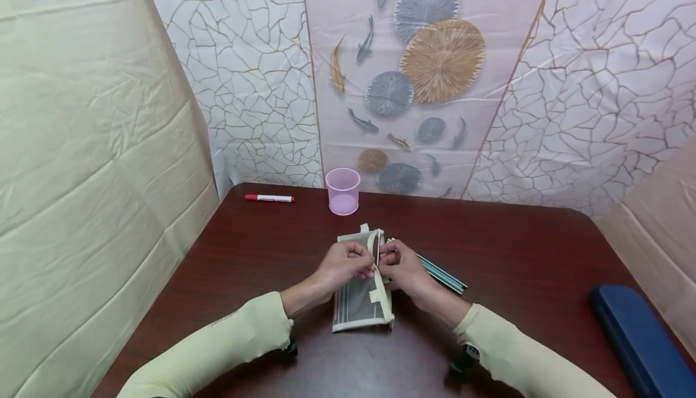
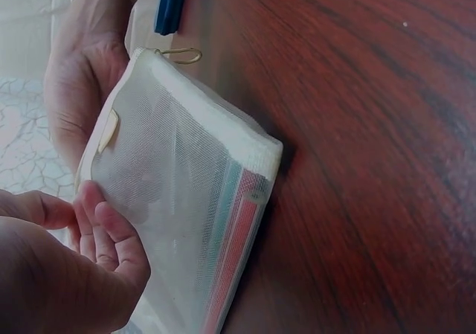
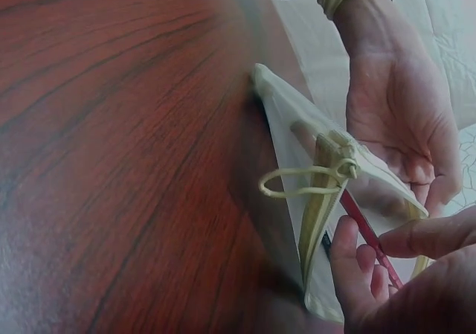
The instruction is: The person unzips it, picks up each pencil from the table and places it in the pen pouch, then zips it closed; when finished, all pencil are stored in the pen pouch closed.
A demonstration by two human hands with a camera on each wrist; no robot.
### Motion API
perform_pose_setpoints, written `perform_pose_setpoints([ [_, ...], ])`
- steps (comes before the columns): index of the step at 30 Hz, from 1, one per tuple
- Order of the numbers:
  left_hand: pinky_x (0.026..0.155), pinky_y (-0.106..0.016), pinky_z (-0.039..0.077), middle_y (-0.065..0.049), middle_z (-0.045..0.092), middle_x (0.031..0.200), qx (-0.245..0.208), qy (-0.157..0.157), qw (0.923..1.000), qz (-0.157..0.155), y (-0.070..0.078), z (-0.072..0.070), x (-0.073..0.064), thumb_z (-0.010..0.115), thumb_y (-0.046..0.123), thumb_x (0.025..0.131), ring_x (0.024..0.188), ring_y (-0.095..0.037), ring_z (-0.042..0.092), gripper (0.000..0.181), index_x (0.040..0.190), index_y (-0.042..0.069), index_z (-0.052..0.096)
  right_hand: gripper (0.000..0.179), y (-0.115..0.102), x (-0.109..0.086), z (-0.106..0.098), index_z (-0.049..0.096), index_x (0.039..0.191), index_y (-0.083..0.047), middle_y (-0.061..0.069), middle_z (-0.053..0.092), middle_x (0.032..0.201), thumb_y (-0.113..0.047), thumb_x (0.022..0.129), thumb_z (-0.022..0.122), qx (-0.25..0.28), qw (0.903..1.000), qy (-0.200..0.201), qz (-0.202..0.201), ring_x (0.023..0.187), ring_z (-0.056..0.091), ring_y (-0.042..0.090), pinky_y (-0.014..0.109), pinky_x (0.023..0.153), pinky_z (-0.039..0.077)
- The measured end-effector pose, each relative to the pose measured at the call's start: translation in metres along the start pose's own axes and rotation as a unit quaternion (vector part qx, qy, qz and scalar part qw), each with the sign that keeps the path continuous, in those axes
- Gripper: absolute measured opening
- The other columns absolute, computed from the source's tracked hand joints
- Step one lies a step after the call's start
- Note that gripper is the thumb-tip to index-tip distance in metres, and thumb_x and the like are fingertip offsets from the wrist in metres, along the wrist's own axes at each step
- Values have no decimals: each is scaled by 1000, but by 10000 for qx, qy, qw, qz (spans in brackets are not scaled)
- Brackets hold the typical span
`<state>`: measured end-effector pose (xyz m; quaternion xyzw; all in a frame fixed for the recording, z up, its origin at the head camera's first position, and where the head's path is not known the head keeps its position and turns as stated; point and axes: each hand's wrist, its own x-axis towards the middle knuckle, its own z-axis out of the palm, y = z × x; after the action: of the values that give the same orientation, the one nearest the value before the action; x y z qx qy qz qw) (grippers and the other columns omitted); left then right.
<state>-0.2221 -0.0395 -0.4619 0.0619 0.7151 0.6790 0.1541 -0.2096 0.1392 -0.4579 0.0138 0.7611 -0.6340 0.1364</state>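
Note:
A pale mesh zip pouch (image 1: 353, 301) lies on the table with its zipped side parted. My left hand (image 1: 342, 260) pinches the edge of its opening between thumb and fingers. Across the opening, my right hand (image 1: 405, 270) has its fingertips at the mouth. A slim red pencil (image 3: 362, 221) slants into the pouch between the right thumb and fingers, which pinch it. Through the mesh show a red strip (image 2: 242, 222) and a teal strip along the bottom. Several teal striped pencils (image 1: 446, 276) lie on the table, partly hidden behind the right hand.
A pink mesh cup (image 1: 344, 192) stands at the back edge. To its left lies a red and white marker (image 1: 269, 198). A dark blue case (image 1: 641, 337) rests at the right edge of the brown table (image 1: 516, 253). Patterned cloth hangs behind.

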Motion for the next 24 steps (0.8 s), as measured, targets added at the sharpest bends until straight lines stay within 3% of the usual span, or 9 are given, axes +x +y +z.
perform_pose_setpoints([
  [16,69,-25,60,0,72,78,-37,-51,9999,127,2,0,0,67,11,96,70,-9,71,9,96,2,68,35,-1,5,5,57,131,0,15,67,104,2,97,63,-399,9992,14,-25,82,67,15,32,63,59],
  [24,70,-24,59,0,71,77,-64,24,10000,19,3,-4,0,66,10,95,69,-9,71,8,94,3,68,40,-6,4,-8,52,133,4,11,62,100,1,96,67,-203,9994,79,-277,78,66,19,41,66,65],
])
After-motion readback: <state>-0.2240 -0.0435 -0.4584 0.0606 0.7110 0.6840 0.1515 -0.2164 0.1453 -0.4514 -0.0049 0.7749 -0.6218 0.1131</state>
